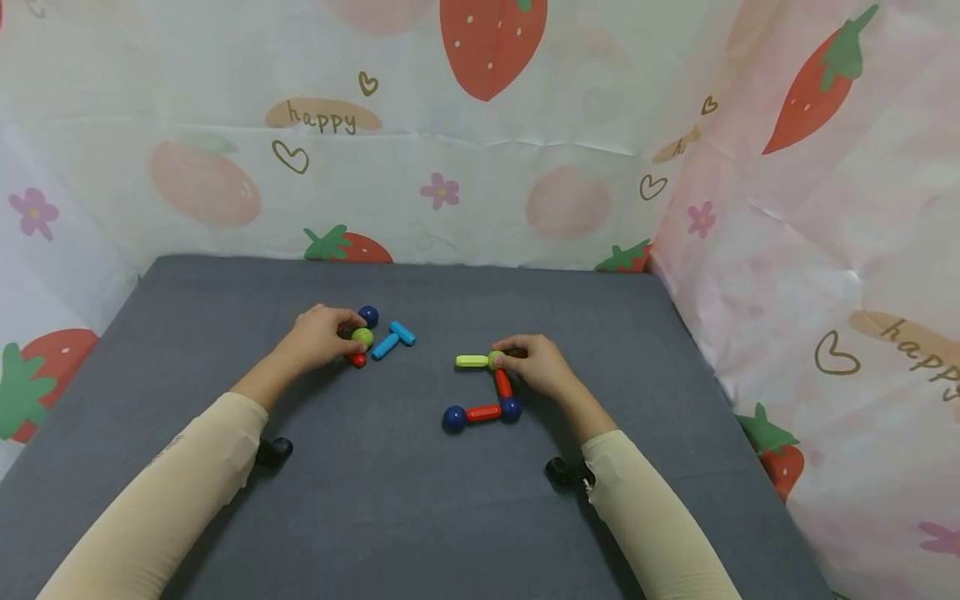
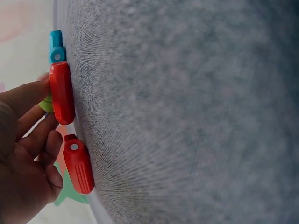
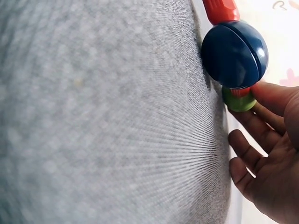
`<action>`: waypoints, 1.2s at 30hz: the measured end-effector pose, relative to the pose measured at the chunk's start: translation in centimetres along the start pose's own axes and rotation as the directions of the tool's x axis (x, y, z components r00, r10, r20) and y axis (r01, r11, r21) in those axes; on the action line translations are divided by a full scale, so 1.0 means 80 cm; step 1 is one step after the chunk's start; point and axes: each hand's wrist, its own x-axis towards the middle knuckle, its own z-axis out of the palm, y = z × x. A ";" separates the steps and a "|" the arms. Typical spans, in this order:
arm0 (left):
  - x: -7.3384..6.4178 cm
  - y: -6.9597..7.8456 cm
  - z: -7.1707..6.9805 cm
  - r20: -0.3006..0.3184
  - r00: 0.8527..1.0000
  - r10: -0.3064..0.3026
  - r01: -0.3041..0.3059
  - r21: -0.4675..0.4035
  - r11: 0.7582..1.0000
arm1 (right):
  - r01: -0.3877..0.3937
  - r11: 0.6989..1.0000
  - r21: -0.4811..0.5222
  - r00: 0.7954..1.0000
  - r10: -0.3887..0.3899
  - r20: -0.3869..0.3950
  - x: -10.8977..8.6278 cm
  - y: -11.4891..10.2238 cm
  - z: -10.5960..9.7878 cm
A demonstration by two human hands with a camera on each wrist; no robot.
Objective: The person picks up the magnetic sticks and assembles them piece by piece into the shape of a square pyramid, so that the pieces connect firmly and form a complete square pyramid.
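My left hand (image 1: 318, 335) pinches a green ball (image 1: 362, 337) between thumb and fingers. Close by it are a dark blue ball (image 1: 368, 316) and two light blue rods (image 1: 386, 346). Two red rods (image 2: 61, 93) lie beside that hand in the left wrist view. Thumb and fingers of my right hand (image 1: 542, 367) grip another green ball (image 1: 494, 360), the corner of a joined chain. From it a yellow-green rod (image 1: 472, 361) points left, and a red rod (image 1: 503, 384) runs to a blue ball (image 1: 511, 409). Another red rod (image 1: 483, 413) links that one to a second blue ball (image 1: 454, 419).
A dark grey cloth covers the table (image 1: 390, 508). Behind and to the right hangs a curtain (image 1: 480, 150) printed with strawberries. Black wrist devices (image 1: 274, 452) are strapped under both forearms.
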 end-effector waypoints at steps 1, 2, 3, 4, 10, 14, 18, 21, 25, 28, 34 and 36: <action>0.000 0.000 0.000 -0.001 1.000 0.001 -0.001 0.002 1.000 | -0.001 1.000 0.002 1.000 0.001 0.000 0.000 0.000 0.000; 0.001 -0.001 0.000 -0.001 1.000 0.002 -0.002 0.004 1.000 | -0.002 1.000 0.004 1.000 0.002 0.000 0.000 0.000 0.000; 0.001 -0.001 0.000 -0.001 1.000 0.005 -0.005 0.007 1.000 | -0.003 1.000 0.006 1.000 0.003 -0.001 0.000 0.000 0.000; 0.002 -0.001 0.000 -0.001 1.000 0.006 -0.006 0.009 1.000 | -0.004 1.000 0.008 1.000 0.004 0.000 0.001 0.000 0.000; 0.000 0.001 -0.003 -0.009 1.000 0.007 -0.007 -0.006 1.000 | -0.004 1.000 0.015 1.000 0.004 -0.004 0.001 0.000 0.001; -0.002 0.007 -0.008 -0.032 0.999 -0.001 0.000 -0.015 1.000 | -0.005 1.000 0.016 1.000 0.005 -0.005 0.000 -0.002 0.001; -0.004 0.018 -0.012 -0.060 0.998 0.007 -0.009 -0.021 1.000 | -0.002 1.000 0.013 1.000 0.002 -0.003 0.000 -0.002 0.000; -0.004 0.027 -0.013 -0.069 0.997 0.026 -0.028 -0.028 0.999 | 0.005 1.000 0.010 1.000 -0.005 -0.005 0.001 0.000 0.001; -0.003 0.039 -0.010 -0.070 0.997 0.044 -0.047 -0.036 0.998 | 0.013 1.000 0.011 1.000 -0.013 -0.008 0.001 0.001 0.001; -0.002 0.050 -0.006 -0.076 0.995 0.064 -0.068 -0.047 0.997 | 0.015 1.000 0.013 1.000 -0.015 -0.011 0.001 0.002 0.001; 0.000 0.073 0.006 -0.070 0.993 0.091 -0.096 -0.075 0.993 | 0.017 1.000 0.007 1.000 -0.017 -0.016 0.000 0.001 0.000; 0.002 0.080 0.012 -0.061 0.994 0.093 -0.097 -0.078 0.992 | 0.020 1.000 0.005 1.000 -0.020 -0.016 0.000 0.001 0.001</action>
